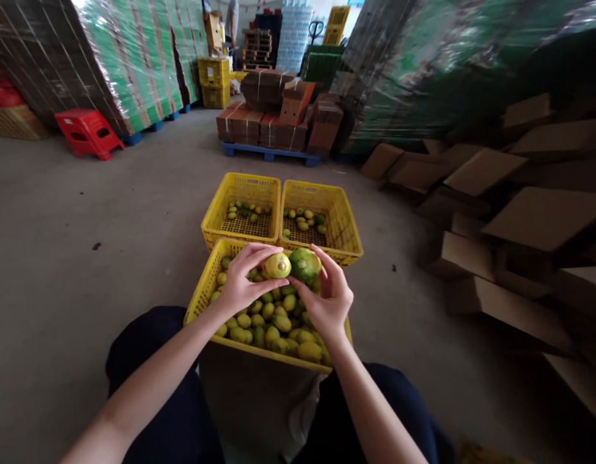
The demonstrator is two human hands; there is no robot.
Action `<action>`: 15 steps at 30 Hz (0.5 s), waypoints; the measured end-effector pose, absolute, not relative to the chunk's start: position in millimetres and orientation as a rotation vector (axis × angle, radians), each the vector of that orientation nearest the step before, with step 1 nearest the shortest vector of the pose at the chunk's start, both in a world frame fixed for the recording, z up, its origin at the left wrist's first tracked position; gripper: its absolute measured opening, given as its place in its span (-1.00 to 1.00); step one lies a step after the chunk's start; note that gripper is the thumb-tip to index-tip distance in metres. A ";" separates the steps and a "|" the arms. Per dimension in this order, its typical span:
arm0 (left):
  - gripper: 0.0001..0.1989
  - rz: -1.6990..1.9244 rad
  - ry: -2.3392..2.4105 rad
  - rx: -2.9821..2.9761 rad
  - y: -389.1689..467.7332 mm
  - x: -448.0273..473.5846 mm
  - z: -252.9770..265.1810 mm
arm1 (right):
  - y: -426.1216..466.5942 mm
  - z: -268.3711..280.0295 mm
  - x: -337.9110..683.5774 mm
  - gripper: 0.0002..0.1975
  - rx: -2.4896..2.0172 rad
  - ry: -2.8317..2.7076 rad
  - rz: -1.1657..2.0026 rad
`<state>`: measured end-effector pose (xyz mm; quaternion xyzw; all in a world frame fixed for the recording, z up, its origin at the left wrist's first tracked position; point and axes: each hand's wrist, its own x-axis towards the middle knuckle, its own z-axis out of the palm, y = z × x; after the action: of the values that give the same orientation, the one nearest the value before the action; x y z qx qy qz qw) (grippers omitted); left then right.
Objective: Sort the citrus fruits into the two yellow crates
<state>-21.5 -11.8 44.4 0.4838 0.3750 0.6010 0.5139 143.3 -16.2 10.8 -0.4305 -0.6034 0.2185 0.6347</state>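
My left hand (249,274) is closed round a yellow lemon (277,265), thumb below and fingers above. Beside it my right hand (329,293) grips a larger green lemon (305,264) between thumb and fingers. The two fruits are side by side, their ends turned towards me. Both hands are above a yellow plastic crate (198,299) filled with yellow-green lemons (271,335). My hands and forearms hide part of that crate's contents.
Two more yellow crates, a left one (208,216) and a right one (348,222), stand just beyond with some lemons inside. Cardboard boxes (486,171) are heaped at right. A blue pallet (269,153) bears bundled cardboard. A red stool (87,132) stands at left.
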 end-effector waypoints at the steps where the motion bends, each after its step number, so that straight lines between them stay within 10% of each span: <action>1: -0.52 1.439 0.905 1.188 -11.2 -23.0 44.2 | -16.5 9.9 144.2 -0.42 -0.976 -1.406 0.444; 15: -0.50 1.411 0.902 1.244 -8.2 -24.9 42.2 | -17.4 5.0 147.3 -0.47 -0.988 -1.465 0.319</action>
<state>-24.9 -8.2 42.2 0.5151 0.3734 0.5845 0.5036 147.3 -17.4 5.0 -0.4301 -0.6381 0.1388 0.6233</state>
